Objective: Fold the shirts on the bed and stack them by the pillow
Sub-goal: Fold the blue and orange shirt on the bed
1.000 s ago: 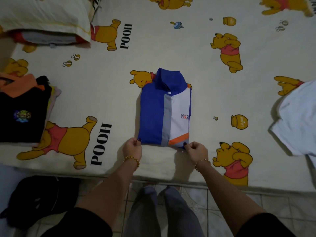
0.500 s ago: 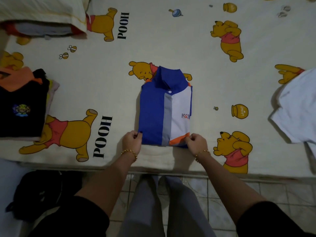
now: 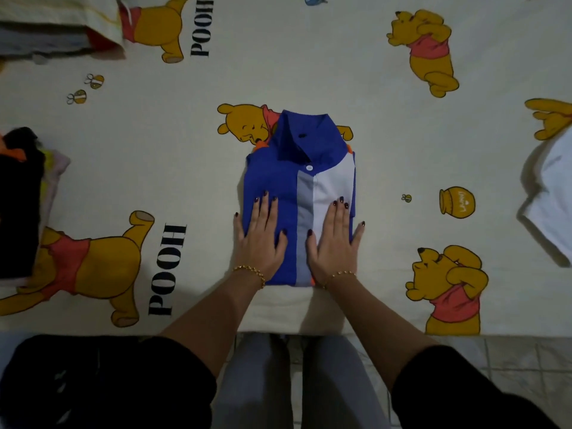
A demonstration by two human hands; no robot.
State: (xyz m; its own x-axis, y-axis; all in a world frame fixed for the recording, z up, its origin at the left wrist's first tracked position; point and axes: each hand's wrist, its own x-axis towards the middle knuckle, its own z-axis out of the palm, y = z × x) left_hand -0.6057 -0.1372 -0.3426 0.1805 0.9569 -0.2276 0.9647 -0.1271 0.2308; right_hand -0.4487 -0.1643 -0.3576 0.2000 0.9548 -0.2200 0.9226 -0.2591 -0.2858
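Observation:
A blue, grey and white collared shirt (image 3: 291, 174) lies folded into a rectangle on the bed, collar pointing away from me. My left hand (image 3: 263, 236) lies flat on its blue half, fingers straight. My right hand (image 3: 332, 239) presses flat on the white half, fingers spread. A stack of folded shirts (image 3: 18, 199), black on top with orange at the collar, sits at the left edge. The pillow (image 3: 55, 20) is at the top left corner. An unfolded white shirt (image 3: 554, 199) lies at the right edge.
The bed sheet (image 3: 402, 144) is cream with yellow bear prints. Its near edge runs just below my wrists, with tiled floor (image 3: 510, 360) beyond. A dark bag (image 3: 62, 382) lies on the floor at lower left. My legs stand against the bed.
Both hands let go of the shirt's bottom corners and moved up onto it, now lying flat on the folded front. The view has closed in on the bed.

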